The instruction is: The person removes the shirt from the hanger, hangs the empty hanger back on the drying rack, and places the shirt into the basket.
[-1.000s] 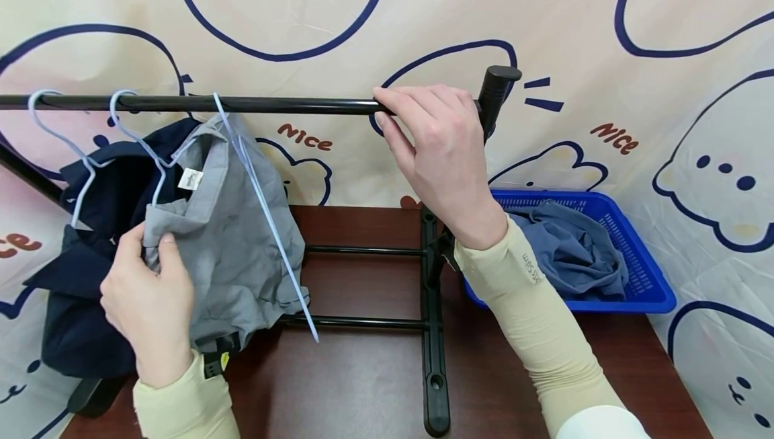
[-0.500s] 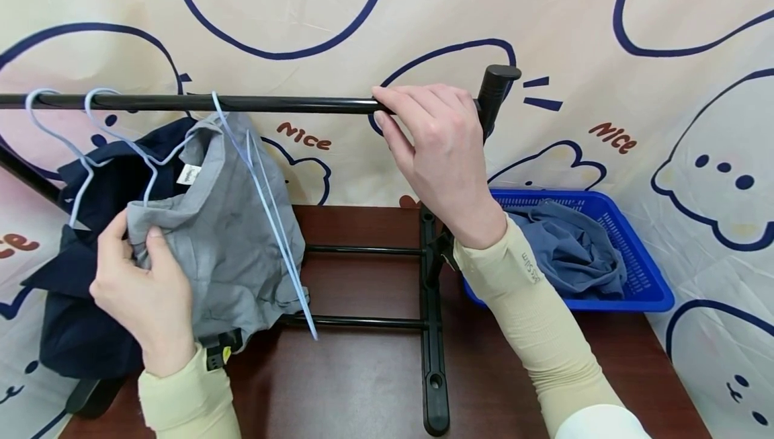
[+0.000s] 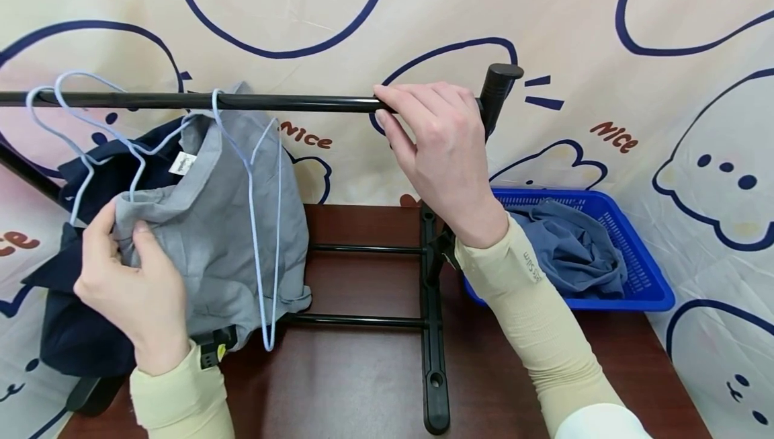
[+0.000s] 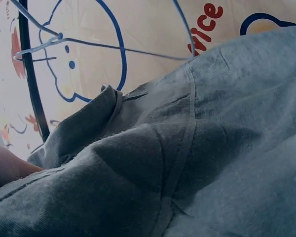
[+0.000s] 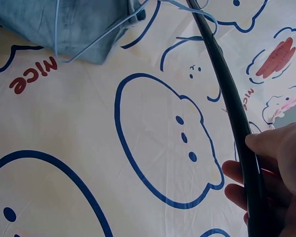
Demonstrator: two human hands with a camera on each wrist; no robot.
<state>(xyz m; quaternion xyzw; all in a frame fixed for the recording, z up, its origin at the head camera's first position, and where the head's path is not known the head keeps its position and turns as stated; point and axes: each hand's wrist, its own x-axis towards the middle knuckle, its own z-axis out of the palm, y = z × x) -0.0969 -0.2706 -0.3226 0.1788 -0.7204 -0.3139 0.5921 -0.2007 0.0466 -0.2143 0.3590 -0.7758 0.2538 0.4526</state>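
Observation:
My left hand (image 3: pixel 133 291) pinches the upper edge of a grey garment (image 3: pixel 242 224) with a white label (image 3: pixel 183 163) inside. A light blue hanger (image 3: pixel 134 150) sits in that garment, its hook looped over the black rail (image 3: pixel 302 103) and raised a little above it. In the left wrist view, grey cloth (image 4: pixel 138 163) covers most of the picture. My right hand (image 3: pixel 435 150) grips the rail near its right end; the right wrist view shows thumb and fingers around it. To the right of the garment's top hangs a bare light blue hanger (image 3: pixel 248 166).
A navy garment (image 3: pixel 84 331) hangs on another hanger at the far left. The rack's black foot (image 3: pixel 435 358) stands on the brown table (image 3: pixel 351 385). At the right, a blue basket (image 3: pixel 656 294) holds crumpled blue-grey cloth (image 3: pixel 568 251).
My left hand has moved left with the grey garment's edge, and its hanger hook has slid left along the rail and risen. The bare hanger has turned, showing its width. My right hand stays put.

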